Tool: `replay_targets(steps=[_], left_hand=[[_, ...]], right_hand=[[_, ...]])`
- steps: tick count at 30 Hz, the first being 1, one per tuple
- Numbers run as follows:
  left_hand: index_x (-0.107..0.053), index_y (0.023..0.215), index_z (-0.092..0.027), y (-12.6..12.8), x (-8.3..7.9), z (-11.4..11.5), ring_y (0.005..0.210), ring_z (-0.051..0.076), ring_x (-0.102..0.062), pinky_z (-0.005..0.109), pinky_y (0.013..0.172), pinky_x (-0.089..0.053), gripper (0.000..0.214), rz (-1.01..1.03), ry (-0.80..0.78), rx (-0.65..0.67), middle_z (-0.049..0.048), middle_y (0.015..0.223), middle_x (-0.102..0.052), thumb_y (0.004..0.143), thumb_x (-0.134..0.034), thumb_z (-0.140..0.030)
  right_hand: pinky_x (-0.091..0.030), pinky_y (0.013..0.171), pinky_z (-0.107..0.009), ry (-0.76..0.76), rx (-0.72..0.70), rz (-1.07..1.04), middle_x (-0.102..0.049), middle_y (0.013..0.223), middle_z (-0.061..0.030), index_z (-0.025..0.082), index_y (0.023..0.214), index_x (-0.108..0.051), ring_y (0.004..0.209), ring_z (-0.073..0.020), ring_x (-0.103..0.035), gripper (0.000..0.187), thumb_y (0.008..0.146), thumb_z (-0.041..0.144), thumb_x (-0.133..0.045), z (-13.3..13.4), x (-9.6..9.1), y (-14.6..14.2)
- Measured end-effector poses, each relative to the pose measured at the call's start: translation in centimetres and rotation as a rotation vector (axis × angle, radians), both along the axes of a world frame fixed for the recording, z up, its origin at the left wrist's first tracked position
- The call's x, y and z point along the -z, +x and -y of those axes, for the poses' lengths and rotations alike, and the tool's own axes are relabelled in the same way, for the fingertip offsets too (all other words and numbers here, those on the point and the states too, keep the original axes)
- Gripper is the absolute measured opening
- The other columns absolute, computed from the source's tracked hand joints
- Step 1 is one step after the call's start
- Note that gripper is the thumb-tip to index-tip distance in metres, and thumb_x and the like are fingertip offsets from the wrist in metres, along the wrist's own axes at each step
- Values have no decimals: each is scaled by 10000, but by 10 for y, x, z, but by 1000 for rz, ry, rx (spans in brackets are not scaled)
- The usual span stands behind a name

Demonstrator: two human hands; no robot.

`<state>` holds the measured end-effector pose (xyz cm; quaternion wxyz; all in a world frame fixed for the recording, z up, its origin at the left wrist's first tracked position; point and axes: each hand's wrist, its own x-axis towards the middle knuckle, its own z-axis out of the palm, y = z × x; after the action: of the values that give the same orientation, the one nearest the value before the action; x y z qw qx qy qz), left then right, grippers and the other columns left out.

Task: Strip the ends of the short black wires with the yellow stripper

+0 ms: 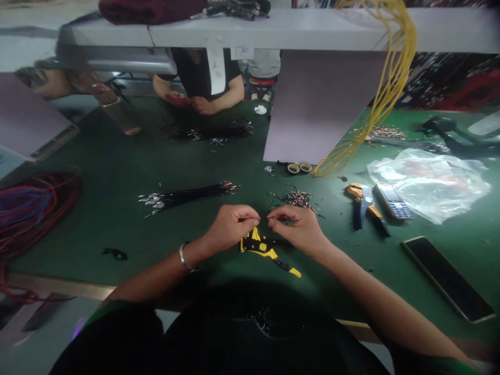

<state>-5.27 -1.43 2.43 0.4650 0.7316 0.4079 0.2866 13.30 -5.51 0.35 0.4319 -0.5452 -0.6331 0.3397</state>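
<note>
2 bare hands over a dark green bench, smooth-topped, 1 white shelf above it, 2 pale flat panels hanging at bench level. Left hand, metal bangle at the wrist: thumb and forefinger bent to a pinch. Right hand mirrors it; tips of the 2 hands near each other, a narrow gap between. Anything pinched is too fine to make out. Yellow-and-black wire stripper, 1, hard-bodied, lies on the bench just below the fingertips; contact with the left thumb, can't tell. Behind the right hand, a loose heap of short wire bits, too many to count. Farther left, 1 sheaf of thin black wires, ends bright. To the right: 1 orange-and-dark tool, 2 phones, 1 crumpled clear plastic bag. Also 2 tape rolls, touching, beside a drooping yellow hank. Red and blue wire coils at far left.
</note>
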Motion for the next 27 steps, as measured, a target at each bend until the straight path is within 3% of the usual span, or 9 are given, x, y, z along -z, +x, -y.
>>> replay_targets(steps=[5, 9, 15, 22, 24, 27], left_hand=[[-695, 692, -142, 0, 0, 1, 493, 77, -503, 185, 470, -375, 115, -6, -8, 6, -25, 511, -574, 738, -600, -189], [-693, 728, -142, -1, 3, -3, 470, 71, -501, 183, 456, -377, 89, 50, -106, 2, -29, 502, -571, 733, -631, -206], [-685, 726, -149, -1, 9, -11, 469, 71, -512, 192, 450, -392, 71, 257, -344, -5, -22, 507, -586, 689, -689, -209], [-698, 747, -149, -1, 11, -13, 505, 76, -547, 208, 494, -443, 59, 317, -455, 92, 2, 578, -637, 714, -678, -194], [-695, 756, -150, -2, 12, -12, 491, 79, -549, 200, 462, -418, 64, 300, -466, 105, -2, 554, -625, 723, -667, -197], [-690, 793, -146, -1, 10, -9, 408, 68, -486, 187, 400, -339, 104, 213, -457, 127, -25, 467, -570, 752, -638, -225]], right_hand=[[-467, 576, -263, 34, 4, 18, -669, 605, 11, 207, 671, -693, 576, -139, -605, 107, 711, 192, -596, 1, -4, -3], [-461, 565, -264, 29, 58, -25, -654, 583, 15, 206, 654, -691, 563, -137, -589, 88, 694, 196, -613, 2, -3, -4], [-474, 532, -277, -88, 117, -306, -663, 596, 2, 186, 693, -692, 519, -128, -581, 39, 685, 223, -681, 5, 2, -7], [-499, 533, -292, -151, 24, -570, -679, 591, -6, 182, 712, -691, 504, -131, -592, 85, 700, 259, -725, 6, -1, -8], [-500, 537, -295, -156, 6, -546, -677, 596, -7, 181, 716, -689, 509, -131, -588, 99, 712, 276, -717, 6, 1, -8], [-491, 544, -284, -82, 26, -329, -667, 610, -6, 189, 719, -687, 541, -135, -592, 68, 733, 255, -677, 7, 3, -8]])
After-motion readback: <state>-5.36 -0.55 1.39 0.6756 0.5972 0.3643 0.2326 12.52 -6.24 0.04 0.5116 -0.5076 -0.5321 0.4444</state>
